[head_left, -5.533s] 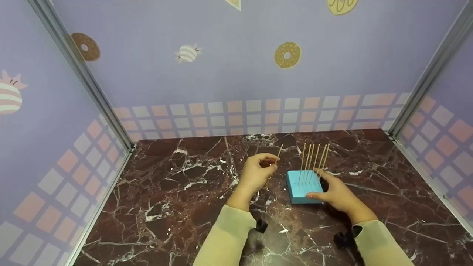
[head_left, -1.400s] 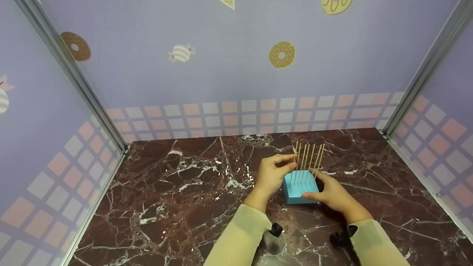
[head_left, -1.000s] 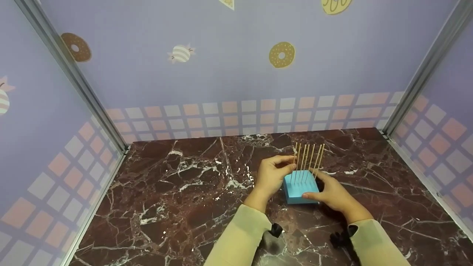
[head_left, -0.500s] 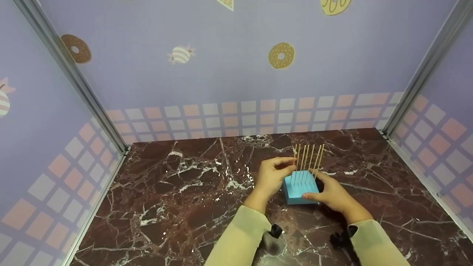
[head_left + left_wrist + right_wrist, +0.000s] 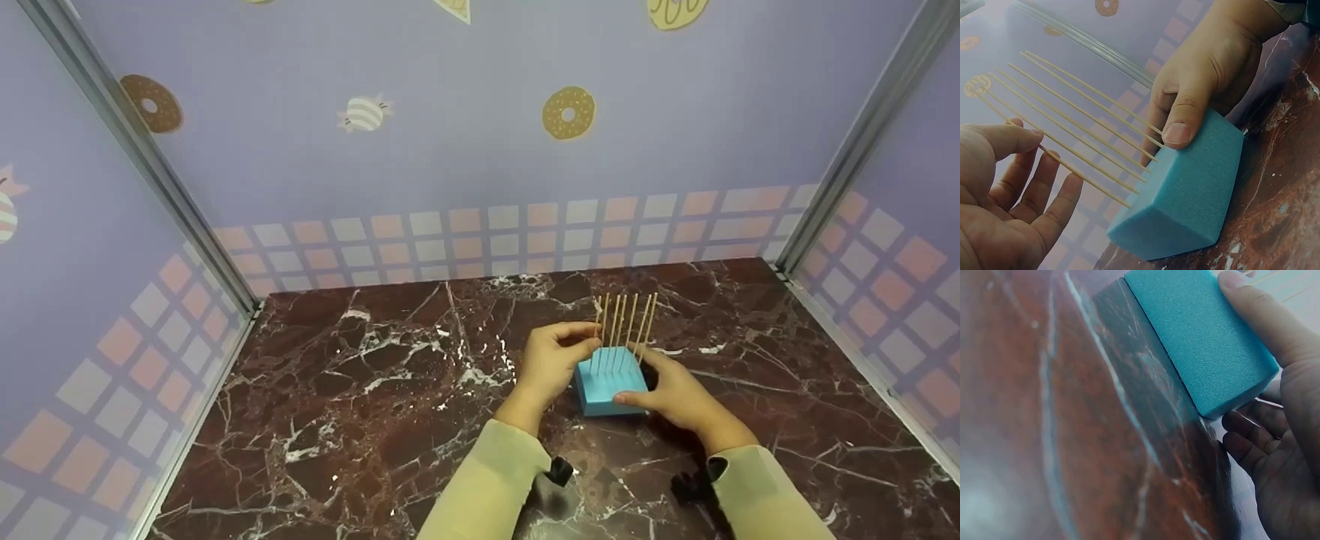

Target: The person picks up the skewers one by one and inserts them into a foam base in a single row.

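Observation:
A light-blue foam block sits on the marbled table, with several thin bamboo skewers standing in a row in its top. My left hand pinches the leftmost skewer between thumb and fingers, partway up its length. The lower end of that skewer meets the top of the block at the end of the row. My right hand grips the block from its right side. Its thumb lies on the near top edge, and its other fingers reach around the far side, partly hidden in the head view.
Dark red marbled tabletop spreads around the block. Patterned lilac panels enclose it at the back and both sides, joined by metal corner posts. A small black device is at the left wrist.
Since the oldest frame, my left hand has moved right, bringing its skewer from beside the block into the row. Over the last second that skewer has sunk slightly. My right hand keeps its grip.

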`<state>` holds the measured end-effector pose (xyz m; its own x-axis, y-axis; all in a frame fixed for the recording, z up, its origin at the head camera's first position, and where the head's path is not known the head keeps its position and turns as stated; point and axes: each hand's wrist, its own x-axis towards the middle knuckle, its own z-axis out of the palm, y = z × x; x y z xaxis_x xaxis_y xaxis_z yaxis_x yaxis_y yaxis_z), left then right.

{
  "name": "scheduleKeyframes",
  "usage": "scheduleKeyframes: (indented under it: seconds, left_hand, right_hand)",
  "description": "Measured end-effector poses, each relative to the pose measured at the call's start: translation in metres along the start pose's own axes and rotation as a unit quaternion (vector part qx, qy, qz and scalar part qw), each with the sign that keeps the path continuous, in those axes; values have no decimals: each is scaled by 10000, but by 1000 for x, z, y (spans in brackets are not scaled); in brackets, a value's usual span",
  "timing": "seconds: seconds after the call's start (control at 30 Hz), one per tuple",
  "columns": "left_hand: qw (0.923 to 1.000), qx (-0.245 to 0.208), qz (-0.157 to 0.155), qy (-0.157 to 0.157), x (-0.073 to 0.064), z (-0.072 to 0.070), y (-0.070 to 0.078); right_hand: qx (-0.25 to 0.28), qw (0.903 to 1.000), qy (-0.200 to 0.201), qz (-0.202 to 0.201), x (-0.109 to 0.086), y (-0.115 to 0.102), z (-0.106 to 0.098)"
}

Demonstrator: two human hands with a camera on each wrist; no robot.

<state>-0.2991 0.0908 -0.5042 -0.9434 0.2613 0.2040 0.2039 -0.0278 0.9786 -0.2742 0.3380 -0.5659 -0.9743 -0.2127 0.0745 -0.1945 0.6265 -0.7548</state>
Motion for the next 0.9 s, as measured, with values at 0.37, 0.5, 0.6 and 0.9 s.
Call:
scheduleKeyframes:
  seconds: [0.37,0.5,0.6,0.9]
  left_hand:
    - [9993,331,160,107,0,12,-2]
    - [9981,583,187,36,-1,12,-2]
    - [9974,696,153,-70,-2,6,-1]
    - [9804,1972,21,-30,-6,-41,12]
  right_hand:
    - [-104,9999,91,-10,-4,8,-4]
    - [-119,9999,88,-41,-5,9,-6]
    - [-126,9999,15,-22,-4,8,-7]
    - [-367,9989,-273,-85,-4,1,-25]
